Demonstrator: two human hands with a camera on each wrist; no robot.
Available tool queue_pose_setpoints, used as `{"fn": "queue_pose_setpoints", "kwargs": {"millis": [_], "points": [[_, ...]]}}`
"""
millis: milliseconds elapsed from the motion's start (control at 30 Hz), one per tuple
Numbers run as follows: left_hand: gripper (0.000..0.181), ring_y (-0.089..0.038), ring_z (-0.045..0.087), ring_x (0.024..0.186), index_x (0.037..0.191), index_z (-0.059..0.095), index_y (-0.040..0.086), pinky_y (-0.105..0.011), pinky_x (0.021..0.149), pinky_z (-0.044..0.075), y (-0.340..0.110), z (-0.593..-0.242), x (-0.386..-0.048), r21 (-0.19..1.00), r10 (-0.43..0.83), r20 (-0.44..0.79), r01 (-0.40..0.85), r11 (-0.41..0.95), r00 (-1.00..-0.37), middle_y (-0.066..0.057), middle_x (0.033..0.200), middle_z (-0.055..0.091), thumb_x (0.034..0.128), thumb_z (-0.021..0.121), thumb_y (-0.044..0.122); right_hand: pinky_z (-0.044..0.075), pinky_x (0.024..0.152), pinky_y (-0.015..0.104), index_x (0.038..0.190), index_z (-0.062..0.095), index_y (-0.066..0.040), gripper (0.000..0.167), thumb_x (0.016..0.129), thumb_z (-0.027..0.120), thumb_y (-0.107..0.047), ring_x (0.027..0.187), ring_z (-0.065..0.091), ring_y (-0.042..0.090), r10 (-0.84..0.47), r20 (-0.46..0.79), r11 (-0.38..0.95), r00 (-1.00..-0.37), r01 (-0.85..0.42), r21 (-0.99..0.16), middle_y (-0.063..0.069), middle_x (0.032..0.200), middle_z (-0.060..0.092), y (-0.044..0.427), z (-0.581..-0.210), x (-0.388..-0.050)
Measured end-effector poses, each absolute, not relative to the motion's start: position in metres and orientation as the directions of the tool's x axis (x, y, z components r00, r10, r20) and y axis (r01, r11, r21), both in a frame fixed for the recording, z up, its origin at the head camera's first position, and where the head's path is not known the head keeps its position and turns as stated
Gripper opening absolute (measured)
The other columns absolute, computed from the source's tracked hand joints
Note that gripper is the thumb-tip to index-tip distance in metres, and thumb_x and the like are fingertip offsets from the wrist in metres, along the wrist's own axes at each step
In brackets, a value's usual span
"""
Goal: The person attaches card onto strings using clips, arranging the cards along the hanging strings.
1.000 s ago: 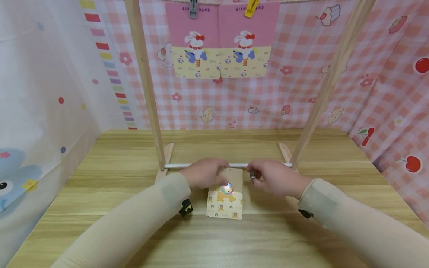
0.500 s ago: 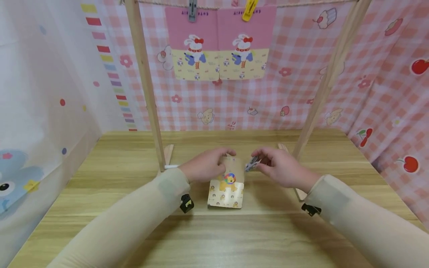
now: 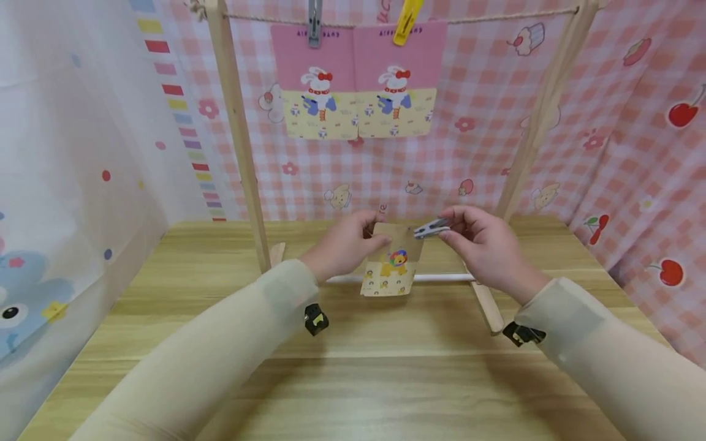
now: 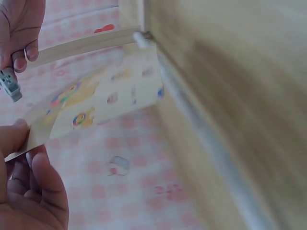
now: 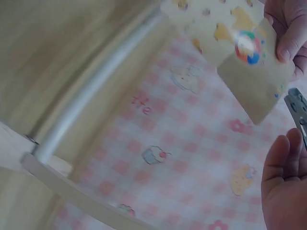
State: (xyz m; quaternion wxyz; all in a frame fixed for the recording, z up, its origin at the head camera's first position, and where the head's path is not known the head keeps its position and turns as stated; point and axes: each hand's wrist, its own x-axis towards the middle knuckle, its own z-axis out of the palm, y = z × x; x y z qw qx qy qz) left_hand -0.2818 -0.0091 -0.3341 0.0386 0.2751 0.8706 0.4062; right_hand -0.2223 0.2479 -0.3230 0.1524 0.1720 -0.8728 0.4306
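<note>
My left hand [image 3: 347, 242] pinches a small tan and cream card [image 3: 393, 272] by its upper left edge, thumb in front. A lion with a colourful mane is printed on it. The card hangs above the table, slightly tilted. In my right hand [image 3: 488, 251] a grey clothespin [image 3: 432, 228] is held between thumb and fingers, tip towards the card's upper right corner. In the left wrist view, a gap shows between the clothespin [image 4: 9, 86] and the card [image 4: 96, 98]. The right wrist view shows the clothespin [image 5: 296, 106] partly cut off at the frame's edge.
A wooden frame [image 3: 241, 131] stands on the wood-grain table [image 3: 364, 380], with a white bar [image 3: 444, 277] low between its posts. Two pink rabbit cards [image 3: 317, 79] hang from its rope [image 3: 496, 18] by a grey clothespin [image 3: 315, 24] and a yellow clothespin [image 3: 407, 23]. Patterned cloth [image 3: 463, 159] hangs behind.
The card has been lifted off the table and moved up and slightly right in my left hand. My right hand has risen with the clothespin, turning its tip towards the card.
</note>
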Motion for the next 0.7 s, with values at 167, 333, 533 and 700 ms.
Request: {"fn": "queue_pose_setpoints", "kwargs": {"millis": [167, 333, 533, 700], "points": [[0.023, -0.015, 0.065, 0.081, 0.092, 0.061, 0.013, -0.029, 0.066, 0.054, -0.002, -0.312, -0.285, 0.673, 0.481, 0.252, 0.509, 0.536, -0.839, -0.002, 0.085, 0.065, 0.1034, 0.069, 0.032, 0.051, 0.067, 0.011, 0.117, 0.069, 0.002, 0.016, 0.102, 0.066, -0.002, 0.078, 0.062, 0.004, -0.115, 0.517, 0.548, -0.848, -0.488, -0.679, 0.015, 0.100, 0.073, 0.251, -0.304, -0.224], [0.035, -0.014, 0.057, 0.067, 0.082, 0.052, 0.015, -0.026, 0.056, 0.044, 0.001, -0.290, -0.286, 0.627, 0.469, 0.308, 0.548, 0.554, -0.828, -0.002, 0.075, 0.061, 0.1037, 0.068, 0.036, 0.047, 0.062, 0.011, 0.115, 0.070, 0.004, 0.015, 0.101, 0.067, -0.001, 0.074, 0.058, 0.004, -0.060, 0.586, 0.527, -0.808, -0.524, -0.669, -0.005, 0.092, 0.071, 0.254, -0.284, -0.226], [0.035, -0.016, 0.059, 0.065, 0.083, 0.052, 0.014, -0.025, 0.055, 0.043, 0.003, -0.265, -0.285, 0.636, 0.461, 0.322, 0.549, 0.542, -0.827, -0.002, 0.077, 0.063, 0.1036, 0.068, 0.037, 0.044, 0.058, 0.013, 0.115, 0.071, 0.002, 0.016, 0.101, 0.069, -0.003, 0.068, 0.055, 0.002, -0.021, 0.607, 0.523, -0.795, -0.526, -0.671, -0.017, 0.088, 0.068, 0.257, -0.266, -0.228], [0.037, -0.017, 0.063, 0.059, 0.083, 0.051, 0.014, -0.024, 0.051, 0.041, 0.006, -0.250, -0.283, 0.633, 0.442, 0.339, 0.549, 0.546, -0.830, -0.002, 0.075, 0.064, 0.1032, 0.067, 0.040, 0.044, 0.060, 0.013, 0.114, 0.071, 0.002, 0.015, 0.100, 0.070, -0.005, 0.071, 0.058, 0.000, 0.014, 0.627, 0.533, -0.779, -0.525, -0.664, -0.020, 0.086, 0.069, 0.258, -0.254, -0.229]]}}
